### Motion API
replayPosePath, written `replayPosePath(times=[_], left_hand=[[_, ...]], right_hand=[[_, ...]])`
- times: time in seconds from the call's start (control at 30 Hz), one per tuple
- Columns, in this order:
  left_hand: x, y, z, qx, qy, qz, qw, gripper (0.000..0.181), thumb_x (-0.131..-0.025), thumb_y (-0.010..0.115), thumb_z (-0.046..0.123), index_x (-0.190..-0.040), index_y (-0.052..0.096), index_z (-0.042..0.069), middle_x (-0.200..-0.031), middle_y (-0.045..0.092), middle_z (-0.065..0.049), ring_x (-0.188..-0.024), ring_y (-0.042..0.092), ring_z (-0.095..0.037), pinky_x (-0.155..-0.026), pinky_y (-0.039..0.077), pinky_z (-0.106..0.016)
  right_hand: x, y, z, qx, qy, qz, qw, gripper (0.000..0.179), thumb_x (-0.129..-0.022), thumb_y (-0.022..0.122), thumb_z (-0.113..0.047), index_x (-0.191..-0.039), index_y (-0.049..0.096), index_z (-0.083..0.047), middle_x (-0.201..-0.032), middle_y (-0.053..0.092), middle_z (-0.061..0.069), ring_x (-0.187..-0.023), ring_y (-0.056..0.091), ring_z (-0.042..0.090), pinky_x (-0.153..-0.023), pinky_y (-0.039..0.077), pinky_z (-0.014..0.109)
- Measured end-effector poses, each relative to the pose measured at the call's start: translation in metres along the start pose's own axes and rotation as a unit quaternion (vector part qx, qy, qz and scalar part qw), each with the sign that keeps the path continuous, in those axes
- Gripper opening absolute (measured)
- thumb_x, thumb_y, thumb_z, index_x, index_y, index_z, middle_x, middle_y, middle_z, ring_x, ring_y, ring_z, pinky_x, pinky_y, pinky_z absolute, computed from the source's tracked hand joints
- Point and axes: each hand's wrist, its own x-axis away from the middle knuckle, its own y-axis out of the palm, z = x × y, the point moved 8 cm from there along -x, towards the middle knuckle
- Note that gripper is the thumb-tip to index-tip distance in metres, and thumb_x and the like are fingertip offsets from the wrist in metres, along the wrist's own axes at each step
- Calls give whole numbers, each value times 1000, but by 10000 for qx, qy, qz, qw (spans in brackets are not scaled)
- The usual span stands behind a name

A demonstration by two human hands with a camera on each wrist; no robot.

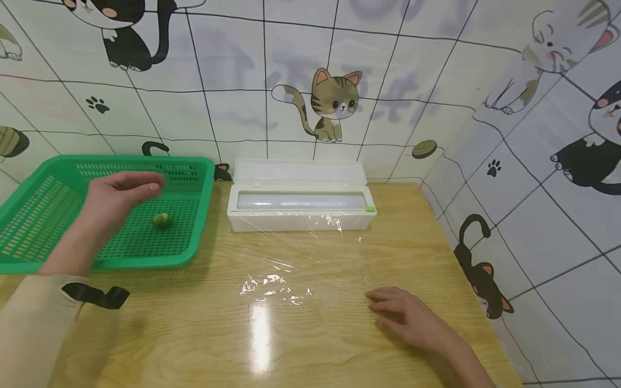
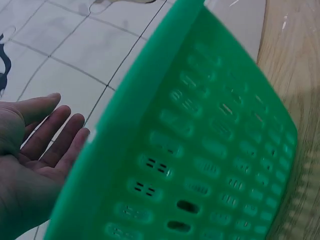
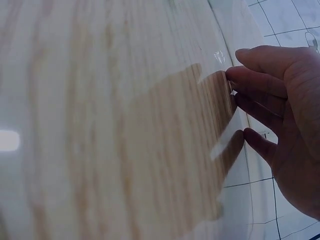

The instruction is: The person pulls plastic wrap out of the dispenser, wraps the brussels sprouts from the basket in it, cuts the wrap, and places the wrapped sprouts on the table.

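My left hand point(image 1: 121, 194) is held over the green plastic basket point(image 1: 194, 237), fingers loosely extended and holding nothing. In the left wrist view, the hand point(image 2: 40, 145) shows beyond the basket's rim point(image 2: 125, 105). A small, round, yellow-green item point(image 1: 161, 220), its kind unclear, lies on the basket's floor. Clear cling film point(image 1: 276, 285) runs from a white dispenser box point(image 1: 301, 222) over the wooden table. At the film's right side is my right hand point(image 1: 407, 318), with relaxed fingers. In the right wrist view, this hand's fingertips point(image 3: 250, 137) touch or nearly touch the tabletop.
The dispenser's lid point(image 1: 301, 171) stands raised, showing the film roll point(image 1: 301, 201) inside. A small green piece point(image 1: 370, 209) sits at its right end. A tiled, cat-printed covering point(image 1: 233, 113) rises behind and to the right of the wooden table point(image 1: 194, 334).
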Motion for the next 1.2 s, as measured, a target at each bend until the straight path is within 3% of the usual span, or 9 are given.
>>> replayPosePath(times=[0.13, 0.23, 0.5, 0.57, 0.63, 0.77, 0.97, 1.2], left_hand=[[-8, -2, -14, -280, -290, -419, 9983, 57, -97, 69, 46, -146, 58, 17, -126, 66, 22, -115, 55, 0, -108, 39, -37], [-13, 2, -25, -493, -436, -833, 9944, 63, -97, 67, 50, -148, 54, 17, -127, 62, 22, -120, 48, -3, -113, 31, -56], [-24, 2, -46, -480, -693, -1155, 9897, 65, -98, 70, 44, -150, 51, 11, -121, 58, 25, -141, 35, -35, -114, 29, -60], [-26, 2, -49, -559, -720, -1211, 9884, 65, -99, 69, 41, -152, 49, 8, -131, 59, 17, -143, 33, -39, -114, 29, -62], [-27, 4, -51, -643, -712, -1301, 9868, 66, -101, 67, 36, -154, 43, 4, -145, 56, 1, -144, 32, -43, -114, 28, -63], [-29, 10, -53, -747, -765, -1484, 9831, 70, -104, 64, 27, -158, 31, -2, -160, 33, -26, -145, 28, -48, -115, 26, -65], [-28, 17, -57, -933, -809, -1739, 9770, 68, -104, 61, 16, -158, 25, -6, -159, 26, -35, -143, 27, -54, -113, 25, -68], [-27, 19, -61, -1497, -790, -1874, 9676, 71, -101, 67, 22, -153, 32, -12, -153, 32, -40, -138, 34, -57, -110, 30, -70]], right_hand=[[-1, 0, -3, -129, -185, 150, 9996, 29, -90, 79, -13, -119, 77, -15, -136, 66, 1, -125, 58, 23, -108, 39, 20], [2, 0, -4, -197, -288, 252, 9991, 33, -88, 80, -10, -120, 76, -13, -136, 65, 3, -126, 58, 23, -110, 30, 12], [7, 2, -2, -310, -142, 203, 9992, 36, -90, 80, -13, -125, 74, -12, -140, 63, 3, -130, 56, 22, -110, 27, 11], [7, 2, -1, -322, -141, 208, 9992, 36, -90, 80, -13, -125, 74, -12, -140, 63, 3, -131, 55, 22, -110, 26, 10], [6, 3, -1, -313, -158, 201, 9992, 36, -90, 80, -13, -125, 74, -12, -140, 63, 3, -131, 55, 22, -110, 26, 10], [6, 2, -1, -323, -196, 201, 9991, 36, -89, 80, -12, -125, 74, -11, -140, 63, 3, -130, 55, 23, -110, 26, 11], [7, 2, -2, -356, -193, 143, 9991, 35, -92, 78, -16, -126, 74, -12, -141, 63, 3, -131, 55, 23, -110, 29, 13], [7, 4, 0, -282, -113, 179, 9994, 35, -91, 79, -17, -125, 74, -13, -141, 62, 1, -131, 55, 21, -110, 31, 14]])
